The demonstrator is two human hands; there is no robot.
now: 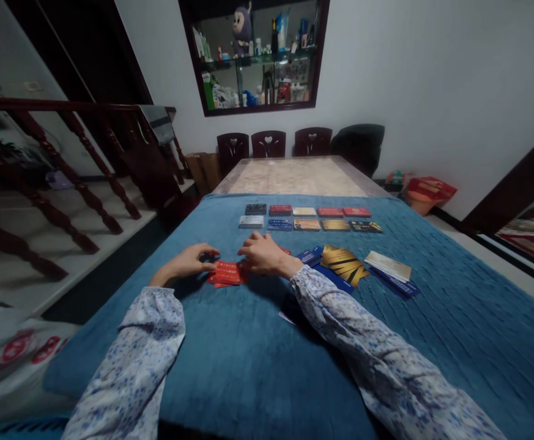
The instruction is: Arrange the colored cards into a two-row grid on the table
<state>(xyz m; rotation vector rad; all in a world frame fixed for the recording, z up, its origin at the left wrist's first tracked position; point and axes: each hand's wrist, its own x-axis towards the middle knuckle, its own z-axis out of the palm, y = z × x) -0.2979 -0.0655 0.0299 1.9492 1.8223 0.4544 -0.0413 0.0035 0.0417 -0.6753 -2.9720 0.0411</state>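
Observation:
A loose pile of red cards [228, 272] lies on the blue cloth between my two hands. My left hand [186, 263] is curled at the left edge of the pile, its thumb against the cards. From the right, my right hand [267, 253] bends its fingers over the pile's other edge; its fingertips are partly hidden. More red shows just behind the right hand. Beside my right wrist are fanned gold cards [344, 264] on top of blue cards [310, 256]. A pale gold card [388, 266] overlaps a dark blue card [407, 286] farther right.
Two rows of sorted card stacks, including a black-and-yellow stack [366, 227] and a white stack [251, 222], stand beyond my hands. The blue cloth [230, 360] covers the table's near part. Chairs [268, 144] line the far end; white plastic bags [14, 354] sit at left.

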